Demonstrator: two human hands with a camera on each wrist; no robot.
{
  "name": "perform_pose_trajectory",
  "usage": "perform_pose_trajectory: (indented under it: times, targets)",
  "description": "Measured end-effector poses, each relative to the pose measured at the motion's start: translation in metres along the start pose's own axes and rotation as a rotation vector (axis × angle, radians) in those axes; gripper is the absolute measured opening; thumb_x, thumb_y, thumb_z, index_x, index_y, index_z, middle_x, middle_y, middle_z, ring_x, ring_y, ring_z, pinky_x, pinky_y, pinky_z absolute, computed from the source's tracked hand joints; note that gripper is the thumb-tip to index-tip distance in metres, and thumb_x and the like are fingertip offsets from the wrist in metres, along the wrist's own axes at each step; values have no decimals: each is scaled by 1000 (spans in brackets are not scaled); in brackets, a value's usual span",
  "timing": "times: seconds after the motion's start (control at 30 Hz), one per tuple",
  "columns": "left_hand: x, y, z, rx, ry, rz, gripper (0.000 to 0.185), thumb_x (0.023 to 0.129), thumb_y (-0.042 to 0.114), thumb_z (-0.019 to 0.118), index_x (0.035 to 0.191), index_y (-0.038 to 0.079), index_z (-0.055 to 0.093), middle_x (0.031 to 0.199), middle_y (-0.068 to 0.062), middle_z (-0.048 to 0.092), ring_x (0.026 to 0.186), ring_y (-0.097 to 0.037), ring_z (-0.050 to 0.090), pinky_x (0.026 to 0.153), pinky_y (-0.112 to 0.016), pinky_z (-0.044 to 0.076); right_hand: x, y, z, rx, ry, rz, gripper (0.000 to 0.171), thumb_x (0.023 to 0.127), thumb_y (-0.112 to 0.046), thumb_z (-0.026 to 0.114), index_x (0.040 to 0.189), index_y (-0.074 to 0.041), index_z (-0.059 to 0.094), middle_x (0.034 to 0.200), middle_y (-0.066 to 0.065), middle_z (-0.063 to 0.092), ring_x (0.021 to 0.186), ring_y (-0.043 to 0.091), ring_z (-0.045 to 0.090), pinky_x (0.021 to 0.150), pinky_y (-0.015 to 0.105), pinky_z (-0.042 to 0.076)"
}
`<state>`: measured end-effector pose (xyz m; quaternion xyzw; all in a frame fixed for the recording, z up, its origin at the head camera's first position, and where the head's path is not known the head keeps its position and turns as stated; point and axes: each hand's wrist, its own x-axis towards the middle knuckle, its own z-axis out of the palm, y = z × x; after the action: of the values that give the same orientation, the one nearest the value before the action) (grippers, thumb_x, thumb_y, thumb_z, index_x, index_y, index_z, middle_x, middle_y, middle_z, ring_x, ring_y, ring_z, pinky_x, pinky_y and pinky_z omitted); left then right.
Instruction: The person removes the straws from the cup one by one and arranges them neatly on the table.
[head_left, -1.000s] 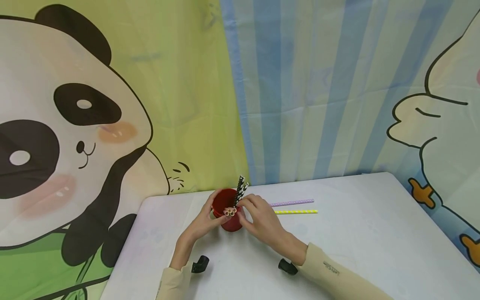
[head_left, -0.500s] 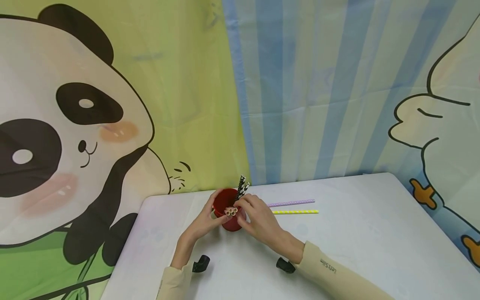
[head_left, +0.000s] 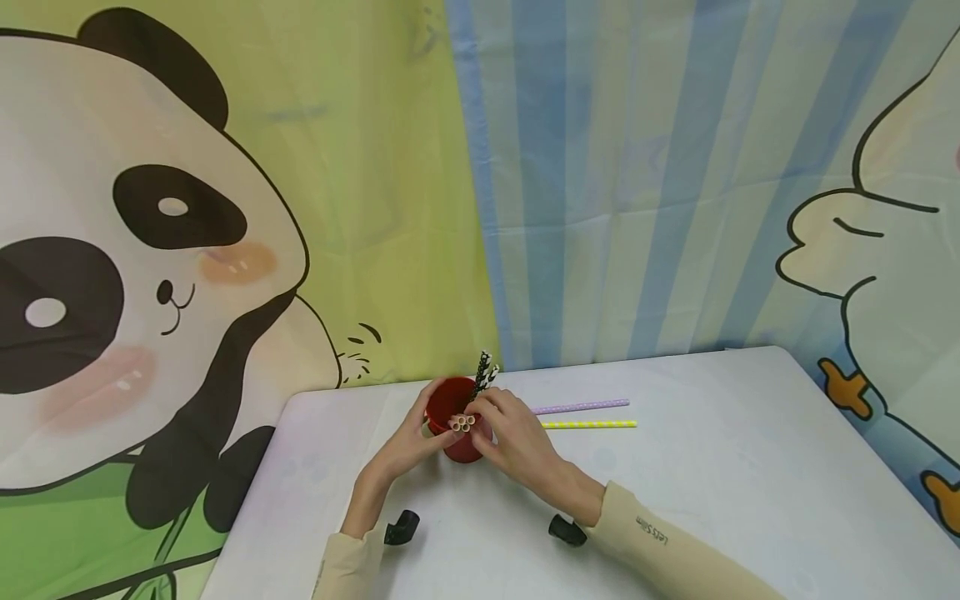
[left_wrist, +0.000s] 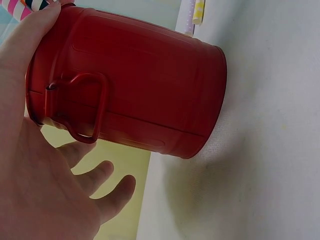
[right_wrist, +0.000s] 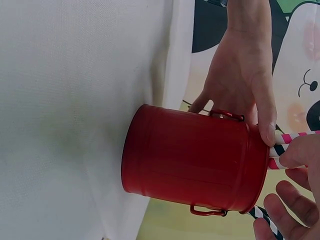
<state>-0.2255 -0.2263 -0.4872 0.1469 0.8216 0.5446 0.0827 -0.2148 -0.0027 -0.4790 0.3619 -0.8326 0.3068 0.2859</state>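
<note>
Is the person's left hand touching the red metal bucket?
Touching: the right wrist view shows the left hand with its thumb on the rim of the red bucket.

Dark lettering (head_left: 651, 530) stands on the pale beige, long cloth sleeve (head_left: 697, 554) of the person's right arm in the head view; it appears to read "Lets Slim", in small, slightly soft characters. The words run along the sleeve's length, near the cuff, slanting with the forearm. A thin dark mark (head_left: 320, 572) at the outer edge of the matching pale beige cloth sleeve (head_left: 351, 571) on the left arm is too small and foreshortened to read.
</note>
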Motion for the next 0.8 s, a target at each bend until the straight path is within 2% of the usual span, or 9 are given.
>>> perform_pose_trajectory:
  times: [0.23, 0.53, 0.8]
  targets:
    - [7, -21, 0, 16, 10, 4, 89, 90, 18, 75, 159, 28, 21, 158, -3, 34, 147, -32, 30, 116, -72, 18, 1, -1, -4, 21, 19, 5, 22, 84, -10, 73, 104, -14, 67, 106, -2, 62, 94, 14, 58, 82, 27, 53]
    - [7, -24, -2, 11, -10, 12, 89, 89, 23, 76, 159, 33, 21, 158, 0, 34, 145, -28, 35, 116, -69, 25, -2, -4, -13, 71, 34, 34, 17, 87, -10, 72, 102, -14, 67, 105, -3, 62, 98, 14, 59, 86, 28, 54]
    - [8, -25, -3, 21, -11, 25, 87, 90, 25, 75, 157, 41, 21, 157, 1, 36, 144, -27, 36, 116, -68, 26, -2, -7, -25, 124, 62, 85, 16, 89, -12, 72, 104, -14, 68, 106, -4, 62, 101, 13, 59, 88, 30, 54]
